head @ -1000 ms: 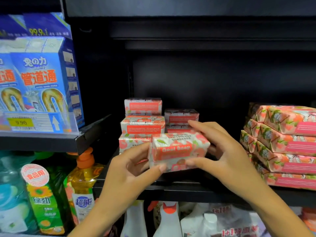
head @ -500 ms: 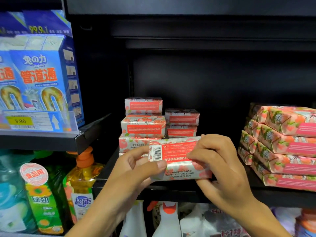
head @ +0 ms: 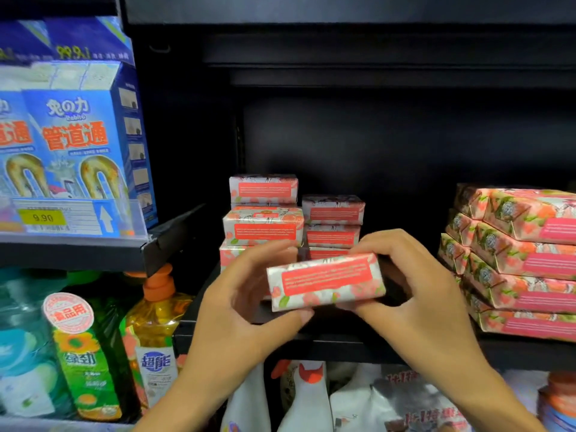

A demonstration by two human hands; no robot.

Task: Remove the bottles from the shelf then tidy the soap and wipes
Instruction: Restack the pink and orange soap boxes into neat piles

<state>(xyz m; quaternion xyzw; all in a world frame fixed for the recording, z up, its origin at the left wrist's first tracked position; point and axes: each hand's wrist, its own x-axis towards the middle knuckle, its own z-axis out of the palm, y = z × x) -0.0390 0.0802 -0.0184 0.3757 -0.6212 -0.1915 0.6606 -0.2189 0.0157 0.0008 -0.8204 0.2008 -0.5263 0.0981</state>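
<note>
left grip [head: 249, 299] and right grip [head: 417, 294] face each other, each pinching one end of a soap bar [head: 325, 280].

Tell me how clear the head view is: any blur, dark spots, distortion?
Head view: the held soap bar is softly blurred, its print unreadable; the shelf's back wall is nearly black; the blue boxes at the left edge lean from wide-angle distortion.

Floral soap box [head: 325, 282] held tilted above shelf [head: 343, 347] front edge; soap stacks [head: 265, 226] behind; wipes packs [head: 523, 263] stacked right.
</note>
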